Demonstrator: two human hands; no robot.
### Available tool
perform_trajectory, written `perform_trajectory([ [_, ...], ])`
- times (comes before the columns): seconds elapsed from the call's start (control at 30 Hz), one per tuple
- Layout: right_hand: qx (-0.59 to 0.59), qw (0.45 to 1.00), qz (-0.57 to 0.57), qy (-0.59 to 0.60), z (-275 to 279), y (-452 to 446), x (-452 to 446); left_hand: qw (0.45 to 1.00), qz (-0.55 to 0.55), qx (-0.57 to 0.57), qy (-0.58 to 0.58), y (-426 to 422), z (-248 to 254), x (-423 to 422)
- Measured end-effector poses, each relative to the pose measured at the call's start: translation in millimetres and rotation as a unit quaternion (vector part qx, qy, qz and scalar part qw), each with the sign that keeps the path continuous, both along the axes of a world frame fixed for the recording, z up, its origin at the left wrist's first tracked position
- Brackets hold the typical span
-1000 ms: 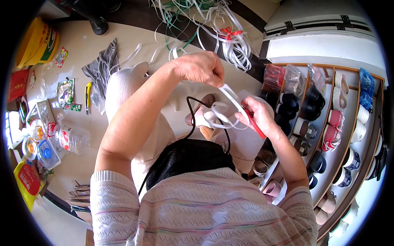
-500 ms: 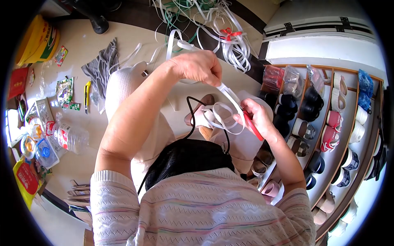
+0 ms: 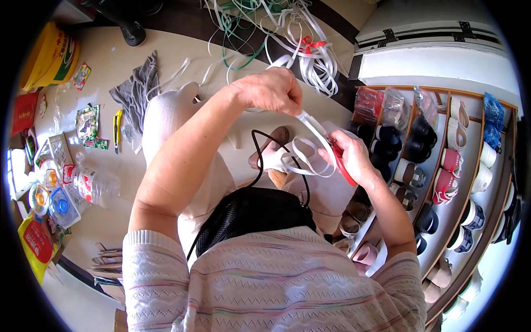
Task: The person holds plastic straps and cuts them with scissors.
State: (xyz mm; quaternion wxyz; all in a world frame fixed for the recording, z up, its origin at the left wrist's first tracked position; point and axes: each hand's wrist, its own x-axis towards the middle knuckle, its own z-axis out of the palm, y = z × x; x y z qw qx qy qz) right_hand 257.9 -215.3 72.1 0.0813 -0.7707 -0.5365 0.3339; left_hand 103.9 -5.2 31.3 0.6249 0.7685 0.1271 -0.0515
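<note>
A white plastic strap (image 3: 311, 124) runs from the pinched fingers of my left hand (image 3: 272, 91) toward my right hand (image 3: 354, 156). In my right hand is a pair of red-handled scissors (image 3: 345, 170), gripped by the handles. The scissors' blades point toward the left hand and lie along the strap; whether they touch it I cannot tell. A loose white loop of strap (image 3: 295, 157) hangs beside the right fingers, above my lap. Behind my left hand, more strap leads toward a tangled pile of white and green straps (image 3: 323, 69) on the floor.
A rack of shoes (image 3: 437, 177) stands at the right. On the left floor lie a grey cloth (image 3: 135, 86), a yellow cutter knife (image 3: 117, 130), a plastic bottle (image 3: 97, 185) and a yellow bucket (image 3: 52, 55). A black bag (image 3: 249, 224) rests on my lap.
Both hands have shifted slightly right, my right hand with the scissors. The strap loop that stood up behind my left hand has dropped, and the hanging loop has moved right.
</note>
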Motion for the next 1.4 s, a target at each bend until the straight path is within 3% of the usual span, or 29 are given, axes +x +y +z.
perform_trajectory([
  [0.2,-0.016,0.998,0.02,-0.053,16,2,5,1.0,-0.003,0.013,-0.013,-8,-15,4],
  [0.4,0.002,0.974,0.092,-0.206,30,3,3,0.997,0.021,0.065,-0.023,-18,-16,6],
  [0.6,-0.087,0.983,0.094,-0.131,37,15,11,0.993,0.036,0.111,-0.026,-23,-22,10],
  [0.9,-0.168,0.98,-0.068,0.086,24,22,14,0.984,0.027,0.177,0.012,-22,-22,12],
  [1.1,-0.099,0.983,0.101,-0.115,19,27,16,0.977,0.036,0.208,0.031,-26,-29,16],
  [1.2,-0.093,0.986,0.135,-0.034,14,30,25,0.974,0.042,0.219,0.038,-28,-27,16],
  [1.3,-0.304,0.95,0.006,0.074,21,46,21,0.973,0.045,0.223,0.035,-27,-29,17],
  [1.4,-0.299,0.941,0.005,0.16,14,45,28,0.978,0.049,0.2,-0.013,-25,-33,15],
])
